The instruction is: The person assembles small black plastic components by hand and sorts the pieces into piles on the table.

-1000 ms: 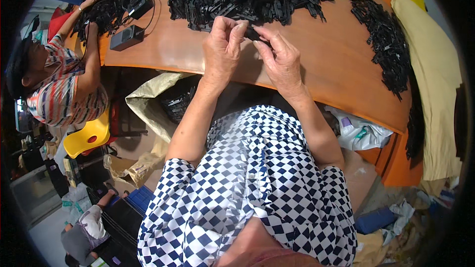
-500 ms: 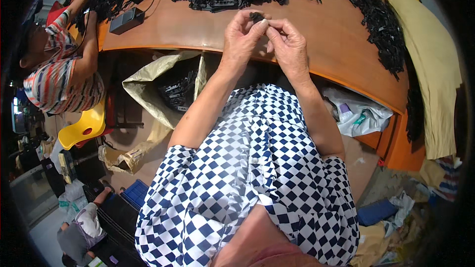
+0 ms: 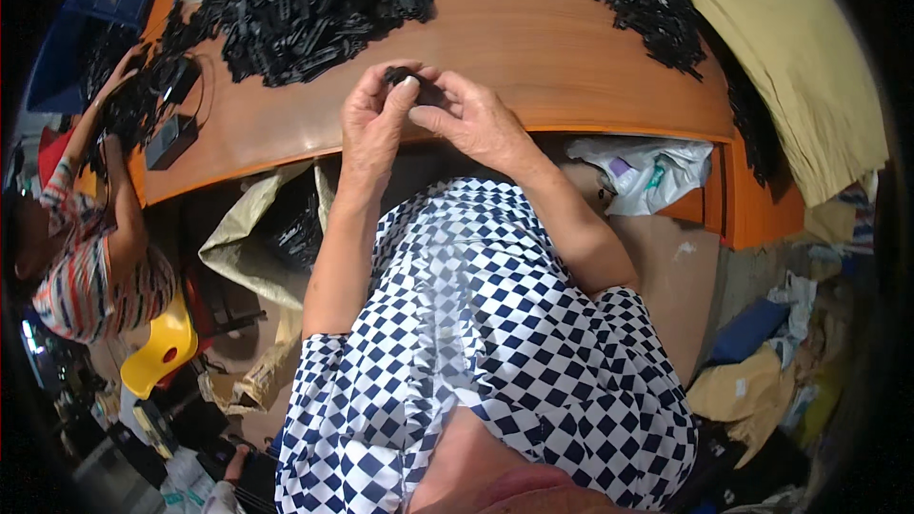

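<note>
Above the table's near edge, my left hand [image 3: 371, 128] is closed, pinching a small black plastic part [image 3: 400, 74] between thumb and fingers. My right hand [image 3: 486, 128] meets it from the right, thumb and fingers bent together around a dark shape. Whether that shape belongs to the same part is hidden by the fingers. Farther off on the brown table [image 3: 486, 57] lies a large heap of black plastic pieces [image 3: 324, 14]. A second heap of black pieces [image 3: 647, 9] spreads along the table's right side.
At left, a person in a striped shirt [image 3: 105, 290] reaches into black pieces beside a small black box [image 3: 171, 141] with a cable. Below the table edge stand an open woven sack [image 3: 243, 233] and a white plastic bag [image 3: 657, 181]. A tan cloth [image 3: 781, 67] hangs at right.
The view has swung, so the table and heaps sit differently in it. My hands stay together; my right fingers have closed in nearer to the left ones and curl more around the part.
</note>
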A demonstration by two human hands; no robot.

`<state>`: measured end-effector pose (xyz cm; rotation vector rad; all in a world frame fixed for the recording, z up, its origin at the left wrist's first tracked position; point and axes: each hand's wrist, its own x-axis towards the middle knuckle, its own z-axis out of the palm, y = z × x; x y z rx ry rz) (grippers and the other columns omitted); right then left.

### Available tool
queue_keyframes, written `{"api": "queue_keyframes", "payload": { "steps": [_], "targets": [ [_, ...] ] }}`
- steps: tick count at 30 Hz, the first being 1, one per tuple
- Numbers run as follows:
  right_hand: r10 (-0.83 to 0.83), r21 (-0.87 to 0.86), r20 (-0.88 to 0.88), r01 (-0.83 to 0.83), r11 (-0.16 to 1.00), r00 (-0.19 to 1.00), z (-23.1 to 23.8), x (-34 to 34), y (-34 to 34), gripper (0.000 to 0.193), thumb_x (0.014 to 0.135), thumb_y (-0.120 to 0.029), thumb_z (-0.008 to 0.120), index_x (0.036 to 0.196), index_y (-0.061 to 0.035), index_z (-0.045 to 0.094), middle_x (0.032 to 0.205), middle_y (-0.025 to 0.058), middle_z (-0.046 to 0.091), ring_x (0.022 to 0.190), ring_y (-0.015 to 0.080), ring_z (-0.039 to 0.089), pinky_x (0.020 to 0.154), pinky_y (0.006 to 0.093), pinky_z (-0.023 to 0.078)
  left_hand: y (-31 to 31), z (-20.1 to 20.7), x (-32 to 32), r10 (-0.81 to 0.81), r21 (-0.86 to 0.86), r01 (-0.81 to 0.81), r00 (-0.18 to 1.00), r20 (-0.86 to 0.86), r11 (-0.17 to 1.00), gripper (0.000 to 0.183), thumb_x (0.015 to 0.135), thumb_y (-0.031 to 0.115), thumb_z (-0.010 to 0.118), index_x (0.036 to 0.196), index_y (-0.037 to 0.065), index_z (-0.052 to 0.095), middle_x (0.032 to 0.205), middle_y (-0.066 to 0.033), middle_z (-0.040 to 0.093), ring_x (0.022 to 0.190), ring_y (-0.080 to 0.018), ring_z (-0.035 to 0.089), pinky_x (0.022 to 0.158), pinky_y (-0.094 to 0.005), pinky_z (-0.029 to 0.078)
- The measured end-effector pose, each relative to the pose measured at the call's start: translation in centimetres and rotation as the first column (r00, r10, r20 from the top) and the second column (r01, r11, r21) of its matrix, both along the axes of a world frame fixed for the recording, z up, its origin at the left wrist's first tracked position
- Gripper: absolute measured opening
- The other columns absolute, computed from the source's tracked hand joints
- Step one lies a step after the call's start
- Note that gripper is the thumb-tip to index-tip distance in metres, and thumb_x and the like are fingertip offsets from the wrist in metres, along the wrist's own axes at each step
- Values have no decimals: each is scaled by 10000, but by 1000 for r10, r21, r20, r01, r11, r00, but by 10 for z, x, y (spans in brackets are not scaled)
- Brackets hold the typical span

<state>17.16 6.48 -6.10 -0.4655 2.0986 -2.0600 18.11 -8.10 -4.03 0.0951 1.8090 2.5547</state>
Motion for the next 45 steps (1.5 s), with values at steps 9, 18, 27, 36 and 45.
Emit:
{"api": "queue_keyframes", "payload": {
  "steps": [9, 18, 27, 36, 45],
  "targets": [
    [-227, 89, -43, 230, 969, 973, 17, 6, 11, 290, 865, -152, 657, 1095, 13, 597, 728, 9, 593, 579, 71, 542, 511, 218, 442, 20, 6, -14, -92, 133, 80, 992, 87, 988, 181, 893, 121, 609, 1044, 23, 590, 991, -99, 663, 913, -159, 626, 847, -277, 500],
    [-472, 129, -90, 480, 868, 877, 16, 35, 30, 255, 823, -116, 699, 1012, 26, 604, 817, 106, 669, 704, 94, 614, 601, 240, 488, 48, -4, -7, -308, 198, 276, 939, 153, 941, 220, 905, 127, 580, 1102, 29, 589, 1018, -108, 669, 943, -168, 625, 877, -303, 496],
    [-414, 396, -143, 435, 809, 899, 42, 29, 42, 309, 788, -232, 742, 947, -36, 563, 738, 118, 640, 636, 218, 652, 559, 320, 512, 56, -10, -11, -442, 590, 259, 877, 188, 765, 314, 917, 236, 586, 1158, 41, 536, 1157, -149, 599, 1032, -231, 590, 916, -380, 487],
    [-401, 385, -265, 478, 790, 877, 34, 33, 41, 319, 772, -218, 744, 967, -29, 578, 739, 127, 640, 643, 245, 657, 554, 336, 512, 54, -17, -9, -464, 622, 291, 876, 133, 727, 317, 885, 227, 633, 1119, 29, 553, 1137, -166, 606, 1023, -232, 599, 901, -372, 501],
    [-371, 224, -169, 402, 888, 913, 32, 36, 41, 388, 757, -97, 739, 1087, 0, 561, 1020, 150, 651, 866, 267, 671, 718, 328, 542, 52, -19, -8, -445, 615, 328, 895, 42, 717, 296, 865, 186, 657, 1097, 29, 561, 1109, -170, 614, 1045, -247, 594, 902, -383, 504]
  ]
}}
